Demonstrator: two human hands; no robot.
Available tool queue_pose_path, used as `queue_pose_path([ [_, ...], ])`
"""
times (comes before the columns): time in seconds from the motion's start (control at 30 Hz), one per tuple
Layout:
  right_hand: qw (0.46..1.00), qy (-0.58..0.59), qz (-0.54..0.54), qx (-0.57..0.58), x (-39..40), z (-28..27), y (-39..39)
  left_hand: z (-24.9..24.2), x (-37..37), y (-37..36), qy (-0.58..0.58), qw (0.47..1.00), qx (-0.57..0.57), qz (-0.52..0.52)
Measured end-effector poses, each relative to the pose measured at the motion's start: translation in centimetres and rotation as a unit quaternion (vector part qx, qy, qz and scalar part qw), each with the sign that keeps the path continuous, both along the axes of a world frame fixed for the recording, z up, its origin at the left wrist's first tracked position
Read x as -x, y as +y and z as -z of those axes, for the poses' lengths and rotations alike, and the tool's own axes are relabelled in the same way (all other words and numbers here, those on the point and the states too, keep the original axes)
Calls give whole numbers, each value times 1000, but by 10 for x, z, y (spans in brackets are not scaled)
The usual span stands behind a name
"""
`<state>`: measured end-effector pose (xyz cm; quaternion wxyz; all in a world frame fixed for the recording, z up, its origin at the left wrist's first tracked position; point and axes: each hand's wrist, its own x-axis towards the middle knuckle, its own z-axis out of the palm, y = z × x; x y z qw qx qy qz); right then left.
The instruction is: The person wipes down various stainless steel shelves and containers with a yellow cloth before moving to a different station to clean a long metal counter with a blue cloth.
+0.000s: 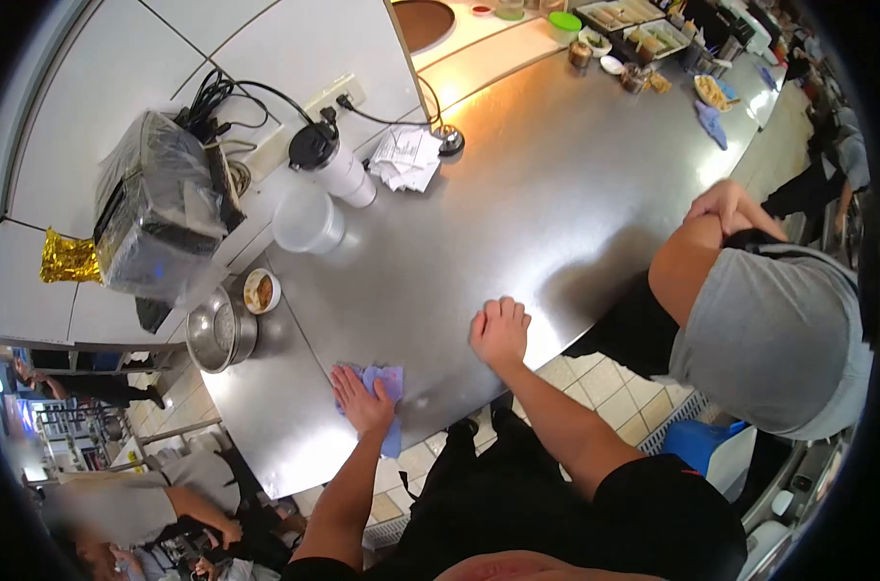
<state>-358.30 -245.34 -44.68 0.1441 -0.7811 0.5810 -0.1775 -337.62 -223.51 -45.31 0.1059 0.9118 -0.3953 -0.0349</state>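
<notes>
My left hand (364,402) lies flat on a purple cloth (390,381) near the front edge of the steel table (430,261). Its fingers are stretched out, and the cloth shows around the palm, with one end reaching toward the edge. My right hand (501,331) rests on the bare steel farther right, thumb apart and fingers slightly bent, with nothing seen in it. Left of the cloth stand a metal bowl (214,329) and a small white bowl (262,290) with reddish-brown food in it.
Along the wall are a clear plastic tub (307,221), a white tumbler (343,172), paper slips (407,158) and a plastic-wrapped machine (159,213). A person in a grey shirt (769,339) leans at the right edge. Food containers (648,41) and another cloth (711,126) lie at the far end.
</notes>
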Motion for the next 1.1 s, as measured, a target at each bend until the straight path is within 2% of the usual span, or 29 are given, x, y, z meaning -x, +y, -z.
queue_pose_path([
  [0.4,1000,2,-4,-5,-7,-5,-4,-3,-45,-83,10,994,-8,111],
  [1.1,999,20,-18,-26,-3,-6,-12,-4,-61,-174,-1,979,-14,201],
])
